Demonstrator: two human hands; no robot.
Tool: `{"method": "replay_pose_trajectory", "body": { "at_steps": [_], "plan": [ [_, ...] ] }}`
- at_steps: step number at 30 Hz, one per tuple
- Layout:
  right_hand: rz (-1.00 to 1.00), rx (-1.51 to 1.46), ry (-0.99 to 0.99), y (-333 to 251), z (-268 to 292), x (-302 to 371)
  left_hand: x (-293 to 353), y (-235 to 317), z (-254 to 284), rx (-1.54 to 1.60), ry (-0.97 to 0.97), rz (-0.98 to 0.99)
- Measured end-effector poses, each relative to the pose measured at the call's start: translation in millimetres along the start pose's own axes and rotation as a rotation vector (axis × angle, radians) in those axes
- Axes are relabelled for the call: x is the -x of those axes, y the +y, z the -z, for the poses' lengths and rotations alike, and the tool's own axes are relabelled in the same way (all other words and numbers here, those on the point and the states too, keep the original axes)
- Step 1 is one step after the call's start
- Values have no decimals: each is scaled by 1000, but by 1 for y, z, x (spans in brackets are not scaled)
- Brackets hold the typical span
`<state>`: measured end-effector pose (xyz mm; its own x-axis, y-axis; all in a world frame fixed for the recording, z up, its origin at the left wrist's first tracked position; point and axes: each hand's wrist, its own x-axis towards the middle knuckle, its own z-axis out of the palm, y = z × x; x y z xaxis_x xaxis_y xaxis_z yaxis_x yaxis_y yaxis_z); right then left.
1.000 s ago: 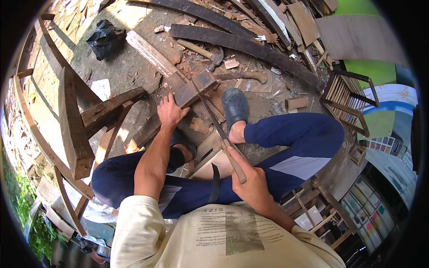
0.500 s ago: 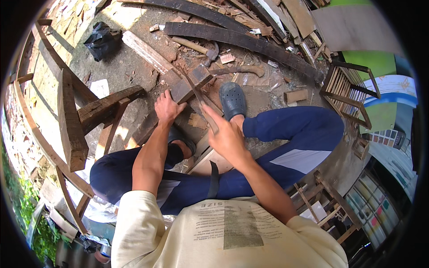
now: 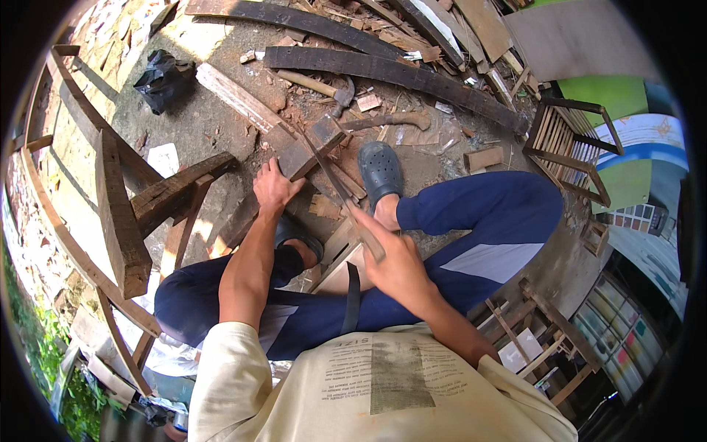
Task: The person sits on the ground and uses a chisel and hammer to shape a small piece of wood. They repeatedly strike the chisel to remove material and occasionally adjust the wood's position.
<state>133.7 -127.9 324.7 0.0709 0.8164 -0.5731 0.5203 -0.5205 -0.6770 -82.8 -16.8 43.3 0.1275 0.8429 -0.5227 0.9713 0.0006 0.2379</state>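
My left hand [image 3: 273,186] holds down the near end of a brown wooden beam [image 3: 300,153], its thumb along the near edge and its fingers over the left side. In my right hand [image 3: 401,267] is the wooden handle of a handsaw [image 3: 331,177]. The saw's narrow blade is seen nearly edge-on and lies slantwise across the beam. Whether its teeth sit inside a cut cannot be made out. Beyond the beam lie a claw hammer [image 3: 342,94] and a curved wooden-handled tool [image 3: 390,119], whose head is partly hidden.
A white-streaked plank [image 3: 236,96] and a black plastic bag [image 3: 163,79] lie at the far left. Curved dark beams [image 3: 398,77] cross the far side. A wooden frame [image 3: 121,214] stands at my left, a slatted rack [image 3: 571,144] at the right. My clogs [image 3: 381,171] flank the work.
My right hand has drawn the handsaw back toward me and slightly right, so more blade shows on my side of the beam. My left hand keeps its place on the wood.
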Motion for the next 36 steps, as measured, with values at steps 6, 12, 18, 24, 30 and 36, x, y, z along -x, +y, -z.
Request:
{"method": "replay_pose_trajectory", "body": {
  "at_steps": [6, 12, 18, 24, 30, 36],
  "plan": [
    [15, -67, 69, 5, -4, -14, 5, 0, -2, 36, -11, 13],
    [228, -39, 151, 24, 1, 39, 0, -4, -1, 1, -14, -15],
    [39, -129, 102, 19, -20, -53, -17, -2, 22, 71, -219, 30],
    [40, -101, 97, 16, -37, -59, -11, -8, 25, 95, -170, -20],
    [81, 2, 84, -11, -23, -26, -16, -20, 23, 151, -222, -3],
    [179, 53, 142, -2, -33, 0, -9, -10, 21, 159, -155, 2]
  ]
}}
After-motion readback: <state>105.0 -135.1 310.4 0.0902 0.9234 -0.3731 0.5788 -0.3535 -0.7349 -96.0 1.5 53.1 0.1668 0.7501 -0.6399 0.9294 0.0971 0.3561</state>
